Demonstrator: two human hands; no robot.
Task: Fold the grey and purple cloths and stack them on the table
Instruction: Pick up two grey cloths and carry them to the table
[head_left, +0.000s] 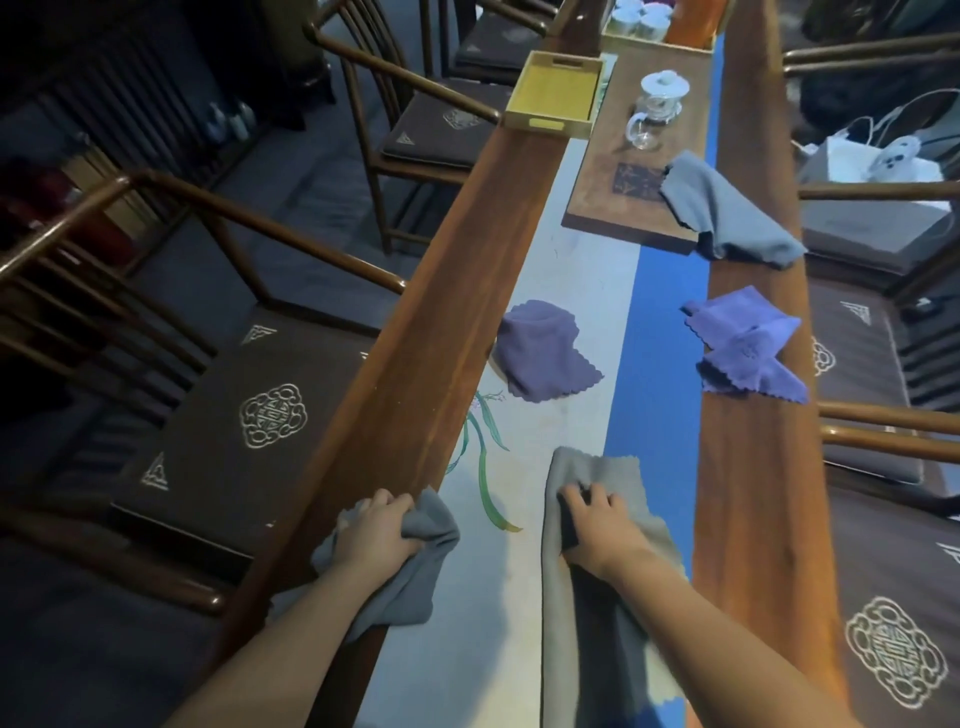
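Note:
My left hand (376, 535) is closed around a bunched grey cloth (415, 577) at the table's left edge. My right hand (597, 525) presses flat on a long grey cloth (587, 623) lying on the runner, fingers spread over it. A crumpled dark purple cloth (543, 351) lies on the white part of the runner ahead. A brighter purple cloth (748, 345) lies rumpled on the right wooden strip. Another grey cloth (727, 218) drapes over the corner of a wooden tea tray (613, 208).
The long wooden table (415, 364) carries a white and blue runner (660, 332). Glass and white teaware (657, 106) stands on the tea tray. A yellow tray (553, 96) sits farther back. Wooden chairs (218, 395) with dark cushions line both sides.

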